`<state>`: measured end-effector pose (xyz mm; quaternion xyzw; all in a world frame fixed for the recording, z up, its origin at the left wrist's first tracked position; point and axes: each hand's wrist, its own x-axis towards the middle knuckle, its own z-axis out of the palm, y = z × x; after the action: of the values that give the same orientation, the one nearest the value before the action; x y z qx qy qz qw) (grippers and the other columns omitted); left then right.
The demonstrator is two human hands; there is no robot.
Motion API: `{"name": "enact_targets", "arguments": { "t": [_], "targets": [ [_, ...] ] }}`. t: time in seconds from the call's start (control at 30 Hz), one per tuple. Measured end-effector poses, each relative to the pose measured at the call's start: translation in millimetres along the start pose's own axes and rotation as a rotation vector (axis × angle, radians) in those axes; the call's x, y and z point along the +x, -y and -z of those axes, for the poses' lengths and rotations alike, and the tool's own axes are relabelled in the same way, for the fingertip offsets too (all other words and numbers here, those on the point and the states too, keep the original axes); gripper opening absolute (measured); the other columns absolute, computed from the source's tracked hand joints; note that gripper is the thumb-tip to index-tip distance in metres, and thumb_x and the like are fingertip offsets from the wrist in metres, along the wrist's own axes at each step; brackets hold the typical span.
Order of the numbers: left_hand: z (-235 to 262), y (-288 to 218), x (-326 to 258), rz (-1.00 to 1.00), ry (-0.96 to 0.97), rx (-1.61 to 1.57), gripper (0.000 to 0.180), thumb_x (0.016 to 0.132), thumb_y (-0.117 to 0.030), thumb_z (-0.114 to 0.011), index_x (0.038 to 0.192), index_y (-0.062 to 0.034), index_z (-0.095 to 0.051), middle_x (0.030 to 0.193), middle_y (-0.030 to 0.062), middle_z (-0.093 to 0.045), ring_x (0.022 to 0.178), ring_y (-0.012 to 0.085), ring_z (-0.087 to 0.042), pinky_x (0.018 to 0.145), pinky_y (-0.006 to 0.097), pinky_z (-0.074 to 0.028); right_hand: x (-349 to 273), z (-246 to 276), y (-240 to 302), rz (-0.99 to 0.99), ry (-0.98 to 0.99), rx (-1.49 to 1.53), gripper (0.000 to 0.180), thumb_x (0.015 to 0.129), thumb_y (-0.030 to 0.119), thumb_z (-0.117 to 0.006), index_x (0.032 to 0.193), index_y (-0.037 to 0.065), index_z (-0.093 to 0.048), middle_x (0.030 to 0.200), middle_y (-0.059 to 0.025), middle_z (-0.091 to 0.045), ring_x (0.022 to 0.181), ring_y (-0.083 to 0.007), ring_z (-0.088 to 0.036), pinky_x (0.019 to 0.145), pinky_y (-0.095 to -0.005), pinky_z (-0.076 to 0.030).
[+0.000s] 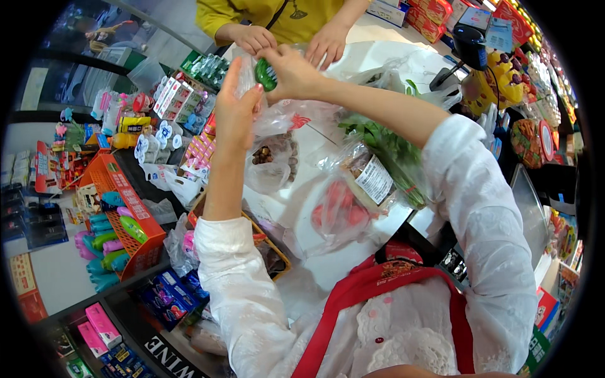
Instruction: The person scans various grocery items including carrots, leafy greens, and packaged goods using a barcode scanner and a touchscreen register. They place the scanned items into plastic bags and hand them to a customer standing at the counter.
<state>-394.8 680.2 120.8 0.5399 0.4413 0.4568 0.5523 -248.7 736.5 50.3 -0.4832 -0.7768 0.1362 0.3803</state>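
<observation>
Shop checkout surface point(378, 60) | left hand point(236, 104) gripping clear bag point(271, 148) | right hand point(291, 72) pinching green item point(265, 74) | step: bagging | next: likely needing the mouth spread wider

White checkout counter point(378, 60) is pretty loaded: a clear bag of red produce point(338, 213), a labelled bag of leafy greens point(384, 157), plus a thin bag of brown nuts point(272, 159) partly resting on it. Wicker basket point(277, 255) sits at its near-left edge.
</observation>
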Motion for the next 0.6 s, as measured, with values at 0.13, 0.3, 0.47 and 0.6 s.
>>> {"name": "enact_targets", "arguments": {
  "t": [0.13, 0.3, 0.47, 0.6],
  "targets": [
    [-6, -16, -21, -0.026, 0.004, -0.339, 0.066, 0.081, 0.007, -0.049, 0.141, 0.0006, -0.023, 0.083, 0.004, -0.051, 0.057, 0.0055, -0.04, 0.048, 0.019, -0.032, 2, -24, -11, -0.059, 0.311, -0.138, 0.073, 0.059, 0.03, -0.078, 0.122, 0.016, -0.044, 0.12, -0.0237, -0.042, 0.107, -0.0436, -0.047, 0.085, -0.0476, -0.047],
    [27, -19, -55, -0.046, -0.099, -0.445, 0.064, 0.081, 0.007, -0.047, 0.141, -0.003, -0.027, 0.131, 0.0091, -0.046, 0.057, 0.0029, -0.038, 0.047, 0.014, -0.033, -2, -19, -74, -0.011, 0.428, -0.285, 0.074, 0.057, 0.022, -0.077, 0.123, 0.015, -0.044, 0.114, -0.0194, -0.047, 0.103, -0.0406, -0.05, 0.082, -0.0446, -0.048],
    [35, 3, -73, 0.145, -0.075, -0.254, 0.067, 0.08, 0.01, -0.046, 0.142, -0.004, -0.025, 0.138, 0.007, -0.04, 0.056, 0.0025, -0.038, 0.045, 0.015, -0.032, 3, 19, -110, -0.137, 0.654, -0.414, 0.076, 0.053, 0.017, -0.077, 0.122, 0.012, -0.044, 0.115, -0.0204, -0.049, 0.101, -0.038, -0.054, 0.08, -0.0421, -0.048],
    [21, 20, -74, 0.21, 0.009, -0.089, 0.067, 0.08, 0.009, -0.048, 0.142, -0.0069, -0.028, 0.138, 0.0048, -0.039, 0.056, 0.002, -0.04, 0.046, 0.016, -0.034, 5, 29, -142, -0.139, 0.592, -0.409, 0.065, 0.051, 0.023, -0.08, 0.11, 0.01, -0.054, 0.099, -0.0136, -0.061, 0.097, -0.0332, -0.058, 0.082, -0.0406, -0.047]
  ]
}}
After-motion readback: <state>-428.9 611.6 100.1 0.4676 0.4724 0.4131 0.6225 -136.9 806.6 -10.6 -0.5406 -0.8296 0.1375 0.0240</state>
